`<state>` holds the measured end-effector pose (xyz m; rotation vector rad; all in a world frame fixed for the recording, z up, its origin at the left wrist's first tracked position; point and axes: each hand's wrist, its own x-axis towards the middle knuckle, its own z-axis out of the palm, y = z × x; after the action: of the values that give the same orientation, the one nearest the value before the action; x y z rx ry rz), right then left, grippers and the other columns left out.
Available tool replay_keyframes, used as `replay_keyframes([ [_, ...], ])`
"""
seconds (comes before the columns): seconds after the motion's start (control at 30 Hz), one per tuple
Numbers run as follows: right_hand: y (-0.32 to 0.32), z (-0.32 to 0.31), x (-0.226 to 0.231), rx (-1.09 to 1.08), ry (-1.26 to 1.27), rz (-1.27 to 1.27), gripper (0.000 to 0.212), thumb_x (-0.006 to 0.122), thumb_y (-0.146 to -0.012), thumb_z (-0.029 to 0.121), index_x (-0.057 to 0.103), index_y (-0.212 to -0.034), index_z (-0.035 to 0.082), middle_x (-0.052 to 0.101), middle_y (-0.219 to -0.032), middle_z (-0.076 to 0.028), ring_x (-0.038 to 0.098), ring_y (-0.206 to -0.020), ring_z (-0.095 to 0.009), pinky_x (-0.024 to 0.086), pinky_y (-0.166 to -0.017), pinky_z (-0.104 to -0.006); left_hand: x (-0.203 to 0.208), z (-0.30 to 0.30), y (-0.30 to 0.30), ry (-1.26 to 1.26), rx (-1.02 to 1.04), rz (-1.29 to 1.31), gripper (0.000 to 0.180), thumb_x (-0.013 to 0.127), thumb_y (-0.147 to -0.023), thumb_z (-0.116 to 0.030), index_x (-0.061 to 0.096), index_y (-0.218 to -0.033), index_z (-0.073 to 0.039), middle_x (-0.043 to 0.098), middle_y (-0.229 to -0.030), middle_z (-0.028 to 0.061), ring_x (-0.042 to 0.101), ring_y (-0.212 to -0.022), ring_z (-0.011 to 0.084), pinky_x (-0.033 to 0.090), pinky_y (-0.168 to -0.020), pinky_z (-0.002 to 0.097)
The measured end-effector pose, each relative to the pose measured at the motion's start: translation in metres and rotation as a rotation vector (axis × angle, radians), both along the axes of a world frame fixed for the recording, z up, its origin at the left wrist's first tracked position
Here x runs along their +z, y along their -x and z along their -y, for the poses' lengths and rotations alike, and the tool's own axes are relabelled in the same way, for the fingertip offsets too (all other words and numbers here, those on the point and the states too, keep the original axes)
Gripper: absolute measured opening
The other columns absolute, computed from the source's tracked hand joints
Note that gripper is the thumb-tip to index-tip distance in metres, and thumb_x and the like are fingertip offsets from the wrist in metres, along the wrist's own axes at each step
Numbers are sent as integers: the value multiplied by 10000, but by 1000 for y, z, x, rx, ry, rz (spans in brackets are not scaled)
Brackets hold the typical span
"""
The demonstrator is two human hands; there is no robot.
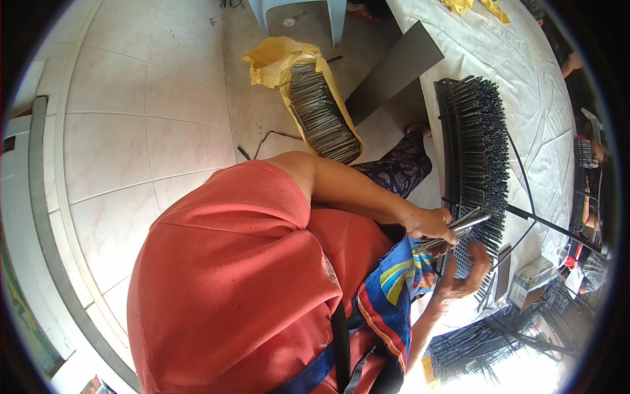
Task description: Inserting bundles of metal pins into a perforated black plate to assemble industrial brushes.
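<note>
My left hand [430, 224] is closed around a bundle of thin metal rods [467, 220], whose ends fan out to the right. Just below it, my right hand [467, 270] has its fingers bent, with a gap between thumb and fingers and nothing plainly held. That hand is beside a perforated plate [463, 259], part of a long black rack [449, 141]. Densely packed dark rods [485, 148] stand in the rack, which lies on a table with a white cloth [538, 92].
A long box lined with yellow plastic [346, 128] holds many thin rods on the floor. A dark perforated panel [397, 69] leans by the table. A blue plastic stool [298, 5] stands behind. A small carton [530, 281] and black wire racks [472, 348] are at lower right; other people sit at far right.
</note>
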<state>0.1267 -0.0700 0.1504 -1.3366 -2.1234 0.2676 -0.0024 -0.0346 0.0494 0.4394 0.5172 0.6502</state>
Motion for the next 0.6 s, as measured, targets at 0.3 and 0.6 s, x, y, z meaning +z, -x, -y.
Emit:
replay_keyframes([
  [0.3,-11,-8,-27,156,579,-309,383,515,-903,227,634,-1134,-54,673,-1017,-149,626,-926,-220,479,-854,-351,-11,23,15,-198,-445,100,191,727,-811,-113,630,-877,38,653,-711,140,670,-621,216,569,-556,328],
  [0.6,-37,-1,-126,-432,804,-985,467,497,-964,399,583,-1154,-19,659,-965,-137,597,-695,-170,484,-635,-257,-27,-6,114,14,222,-142,151,686,-848,-150,606,-863,-23,615,-683,84,573,-516,152,472,-452,291],
])
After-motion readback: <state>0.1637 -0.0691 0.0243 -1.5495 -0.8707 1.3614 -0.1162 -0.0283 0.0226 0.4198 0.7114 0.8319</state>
